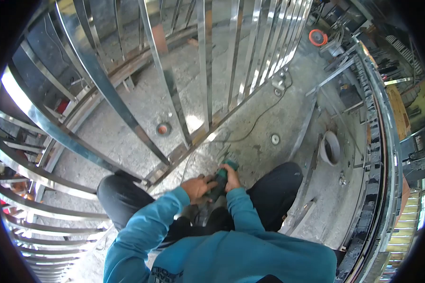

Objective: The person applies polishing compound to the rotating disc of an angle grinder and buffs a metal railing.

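Observation:
A green and dark power tool (217, 184), which looks like an angle grinder, sits between my knees. My right hand (232, 176) is closed around its green body, thumb along the top. From the other side, my left hand (198, 187) has bent fingers pressed against the tool's darker part. My hands and sleeves hide much of the tool. Just ahead of my hands runs the lower rail (174, 158) of a metal railing, with upright shiny bars (163, 78) rising from it.
A dark round piece with a reddish centre (163, 129) lies behind the bars. On the concrete are a pale disc (275, 139), a corded tool (278, 84) and its cable (257, 123). A grey bucket-like container (329, 148) stands right, near a long metal frame (380, 141).

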Demonstrator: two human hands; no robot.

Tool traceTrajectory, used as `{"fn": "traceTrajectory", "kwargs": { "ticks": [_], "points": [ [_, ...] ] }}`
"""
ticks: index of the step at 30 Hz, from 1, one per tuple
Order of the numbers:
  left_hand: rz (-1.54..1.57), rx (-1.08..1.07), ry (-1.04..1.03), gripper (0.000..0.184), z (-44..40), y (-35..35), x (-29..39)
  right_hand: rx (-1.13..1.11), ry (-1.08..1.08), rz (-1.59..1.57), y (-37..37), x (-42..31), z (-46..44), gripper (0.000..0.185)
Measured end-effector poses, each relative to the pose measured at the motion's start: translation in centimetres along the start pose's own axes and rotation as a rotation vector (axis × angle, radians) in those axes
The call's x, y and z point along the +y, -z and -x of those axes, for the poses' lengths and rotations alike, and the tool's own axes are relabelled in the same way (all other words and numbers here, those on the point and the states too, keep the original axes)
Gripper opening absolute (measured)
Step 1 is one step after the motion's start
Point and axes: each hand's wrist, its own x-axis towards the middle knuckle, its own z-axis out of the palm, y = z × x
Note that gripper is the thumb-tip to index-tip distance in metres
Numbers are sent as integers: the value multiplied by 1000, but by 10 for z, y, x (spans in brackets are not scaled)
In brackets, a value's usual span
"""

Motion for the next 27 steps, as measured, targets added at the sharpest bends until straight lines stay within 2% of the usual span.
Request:
{"fn": "traceTrajectory", "kwargs": {
  "ticks": [1, 3, 5, 7, 8, 10, 11, 13, 14, 16, 17, 19, 20, 22, 23, 25, 27],
  "points": [
    [71, 16, -10, 66, 1, 1, -1, -12, -17, -54, 5, 6, -6, 23],
    [74, 68, -15, 67, 4, 6, 1, -58, -194, -82, 8, -1, -6, 25],
    [183, 51, -19, 67, 5, 11, -4, -89, -188, -77, 9, -5, -6, 24],
    [390, -51, 27, 65, 2, 18, -18, -45, 65, -15, 13, 4, -11, 37],
    [419, 23, 62, 64, 1, 20, -23, -32, 33, 0, 9, 6, -6, 37],
    [408, 221, 176, 62, -3, 22, -27, 164, 325, 264, -14, -2, 19, 64],
    [358, 342, 249, 60, -11, 26, -28, 148, 310, 274, -20, -3, 25, 64],
    [516, 552, 466, 57, -25, 28, -38, 82, 301, 386, -30, -8, 36, 92],
    [514, 558, 478, 57, -25, 30, -45, 70, 296, 390, -39, -10, 44, 92],
    [893, 717, 651, 60, -23, 33, -50, 200, 371, 575, -55, -15, 67, 94],
    [892, 723, 656, 60, -24, 31, -49, 193, 370, 579, -54, -12, 66, 94],
    [919, 947, 644, 58, -30, 18, -50, 89, 381, 507, -53, -4, 64, 94],
    [778, 1047, 577, 59, -34, 12, -51, 86, 379, 509, -53, -1, 64, 94],
    [677, 1039, 574, 58, -33, 15, -48, -4, 430, 514, -54, 3, 68, 94],
    [576, 1030, 565, 56, -33, 18, -47, -5, 430, 518, -55, 5, 70, 94],
    [592, 1027, 586, 55, -31, 21, -44, 37, 480, 621, -59, 6, 76, 94],
    [406, 1015, 535, 55, -29, 21, -44, 14, 499, 635, -57, 11, 71, 94]
  ]
}}
